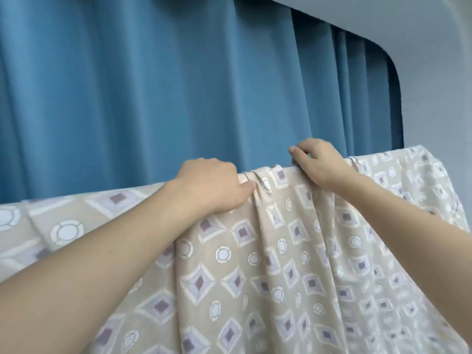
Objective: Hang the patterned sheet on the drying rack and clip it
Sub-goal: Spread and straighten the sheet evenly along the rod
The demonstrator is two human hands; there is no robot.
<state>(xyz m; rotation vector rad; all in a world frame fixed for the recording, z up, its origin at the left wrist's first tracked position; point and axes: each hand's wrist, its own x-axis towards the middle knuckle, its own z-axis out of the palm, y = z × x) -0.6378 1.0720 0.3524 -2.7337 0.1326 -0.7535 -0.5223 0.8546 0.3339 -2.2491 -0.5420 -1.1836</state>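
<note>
Two hands work the top fold: my left hand (212,183) bunches the patterned sheet (281,264) in curled fingers, my right hand (316,162) pinches its upper edge. The sheet drapes over a hidden rail. I judge it light, limp, slippery; grip along the fold.

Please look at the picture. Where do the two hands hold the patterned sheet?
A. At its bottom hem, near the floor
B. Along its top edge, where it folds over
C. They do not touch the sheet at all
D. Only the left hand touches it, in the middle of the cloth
B: the left hand and the right hand both grip the top fold of the patterned sheet, where the cloth bunches between them, in front of the blue curtain.
</note>
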